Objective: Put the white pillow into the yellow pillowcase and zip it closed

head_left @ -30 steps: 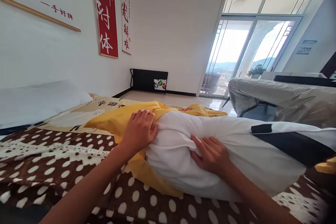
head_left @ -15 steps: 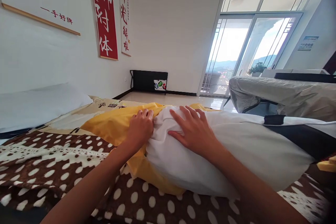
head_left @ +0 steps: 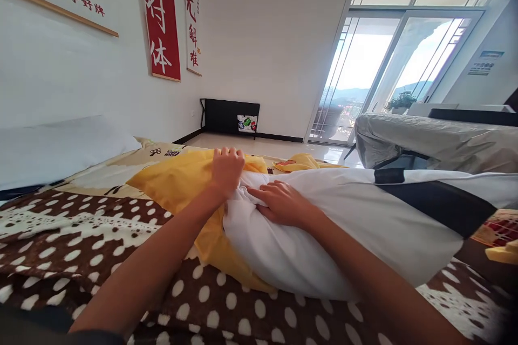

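A plump white pillow (head_left: 380,215) with a black patch lies across the bed, its left end inside or against a yellow pillowcase (head_left: 174,175). My left hand (head_left: 229,170) is closed in a fist at the pillowcase's opening, gripping yellow cloth by the pillow's end. Just right of it, my right hand (head_left: 283,202) pinches the pillow's white fabric, which bunches and creases between the two hands. The right fingertips are partly sunk in the folds. Yellow cloth also shows under the pillow's left end.
A brown blanket with white dots (head_left: 210,307) covers the near bed. Another white pillow (head_left: 60,151) rests by the left wall. Beyond the bed stand a black folded panel (head_left: 220,116) and a plastic-covered piece of furniture (head_left: 429,137). A red basket (head_left: 502,226) is at right.
My left hand has moved slightly up and right. The right hand, spread on the pillow before, has lowered and closed on its fabric. The pillow's black patch has shifted left.
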A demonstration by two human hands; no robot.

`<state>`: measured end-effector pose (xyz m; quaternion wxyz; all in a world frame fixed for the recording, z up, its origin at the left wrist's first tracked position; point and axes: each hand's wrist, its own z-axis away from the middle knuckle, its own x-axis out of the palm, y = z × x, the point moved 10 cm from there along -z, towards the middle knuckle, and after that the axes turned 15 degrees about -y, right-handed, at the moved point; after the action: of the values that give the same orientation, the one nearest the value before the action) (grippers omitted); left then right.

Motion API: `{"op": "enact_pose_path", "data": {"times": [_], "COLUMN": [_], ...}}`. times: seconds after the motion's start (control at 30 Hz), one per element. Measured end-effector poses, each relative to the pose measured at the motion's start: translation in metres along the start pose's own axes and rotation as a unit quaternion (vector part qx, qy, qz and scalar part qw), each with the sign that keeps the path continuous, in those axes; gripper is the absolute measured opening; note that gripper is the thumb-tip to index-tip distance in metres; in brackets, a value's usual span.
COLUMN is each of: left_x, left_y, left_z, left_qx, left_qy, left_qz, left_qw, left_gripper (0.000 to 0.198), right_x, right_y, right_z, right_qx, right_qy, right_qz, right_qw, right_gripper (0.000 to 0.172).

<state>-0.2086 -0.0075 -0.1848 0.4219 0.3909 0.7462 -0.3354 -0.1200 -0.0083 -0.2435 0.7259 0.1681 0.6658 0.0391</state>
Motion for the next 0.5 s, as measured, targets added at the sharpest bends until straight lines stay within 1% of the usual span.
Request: {"op": "enact_pose_path", "data": {"times": [0.17, 0.3, 0.4, 0.5], "left_x": [-0.007, -0.012, -0.019, -0.024], "left_y": [0.015, 0.031, 0.055, 0.09], "left_z": [-0.015, -0.018, -0.016, -0.008], "left_qx": [0.027, 0.049, 0.063, 0.091], "left_qy": [-0.014, -0.042, -0.063, -0.075], "left_qz": [0.026, 0.063, 0.094, 0.117], "left_qw": [0.999, 0.996, 0.992, 0.986], "left_gripper": [0.033, 0.026, 0.023, 0.025], "right_x": [0.005, 0.017, 0.027, 0.032], "right_y": [-0.005, -0.004, -0.007, 0.0], "right_z": [0.002, -0.006, -0.022, -0.041], "right_qx": [-0.03, -0.032, -0.031, -0.003], "right_qy": [0.002, 0.003, 0.01, 0.049], "right_qz": [-0.026, -0.036, -0.064, -0.114], "right_qw": [0.999, 0.999, 0.997, 0.992], "right_gripper": [0.035, 0.033, 0.027, 0.024]}}
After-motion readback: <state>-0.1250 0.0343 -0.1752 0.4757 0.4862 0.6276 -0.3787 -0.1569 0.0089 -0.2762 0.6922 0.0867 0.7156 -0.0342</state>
